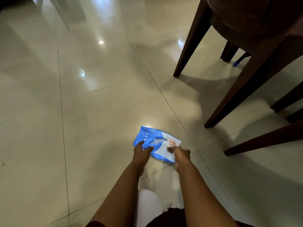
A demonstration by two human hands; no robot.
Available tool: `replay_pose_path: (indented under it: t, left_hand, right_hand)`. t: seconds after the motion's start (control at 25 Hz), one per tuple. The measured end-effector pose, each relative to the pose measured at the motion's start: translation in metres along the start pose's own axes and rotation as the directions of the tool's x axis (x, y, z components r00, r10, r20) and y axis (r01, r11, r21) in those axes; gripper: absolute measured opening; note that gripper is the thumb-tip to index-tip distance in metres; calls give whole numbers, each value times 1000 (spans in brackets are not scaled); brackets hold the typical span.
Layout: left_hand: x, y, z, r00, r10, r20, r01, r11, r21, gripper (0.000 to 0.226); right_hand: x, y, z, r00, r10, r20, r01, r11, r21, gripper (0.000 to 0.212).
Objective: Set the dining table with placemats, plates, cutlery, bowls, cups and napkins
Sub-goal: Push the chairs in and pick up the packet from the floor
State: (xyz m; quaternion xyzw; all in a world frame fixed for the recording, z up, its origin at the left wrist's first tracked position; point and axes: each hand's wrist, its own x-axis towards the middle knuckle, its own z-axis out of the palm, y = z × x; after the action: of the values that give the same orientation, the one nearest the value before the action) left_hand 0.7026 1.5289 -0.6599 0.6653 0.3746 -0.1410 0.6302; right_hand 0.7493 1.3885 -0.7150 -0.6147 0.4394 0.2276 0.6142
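Napkins were in view only as a blue and white plastic packet (157, 144), held low over the floor (91, 112) in front of the person. The left hand (142, 152) gripped the packet's blue left end with thumb and fingers curled over its edge. The right hand (181, 157) pinched the packet at its right side, near a small printed picture on the white part, with the fingers closed around the wrapper. Whether the packet touched the floor or hung just above it could not be told. Both bare forearms reached down from the lower edge of the view.

The floor was laid with large, glossy, cream-coloured tiles separated by thin dark grout lines that ran diagonally across the view. Several bright spots of light and soft pale streaks were mirrored in the polish, one of them just beyond the packet. To the right stood dark brown wooden chair legs (190, 41), slanted in the wide-angle view, casting soft shadows on the tiles, with a dark seat (246, 22) above them at the upper right. A small blue-tipped thing (236, 63) showed behind the legs, too small to identify. The upper left corner was dark.
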Motion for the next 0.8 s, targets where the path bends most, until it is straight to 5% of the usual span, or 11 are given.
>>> replay_pose_path:
  t: [0.12,0.28,0.4,0.56,0.72,0.8]
  left_hand:
    - [6,0,6,983,135,123,-162,956,245,68]
    - [21,-5,14,926,184,330,-374,563,737,90]
    - [29,-10,18,914,137,383,-404,415,815,95]
    - [35,-16,2,899,117,422,-421,494,761,90]
    - [-10,3,-17,937,280,206,-346,689,637,87]
    - [-45,27,-24,883,380,277,-466,623,628,91]
  right_hand:
    - [23,4,3,999,34,-20,-33,998,49,76]
    - [-26,-14,1,997,49,-56,-43,994,99,76]
    - [-18,-4,1,994,100,-52,-93,988,121,77]
    - [-16,5,11,997,63,36,-67,991,112,44]
    - [-62,-5,10,996,71,63,-70,997,-17,20]
    - [-100,-24,14,997,64,52,-57,990,-130,19]
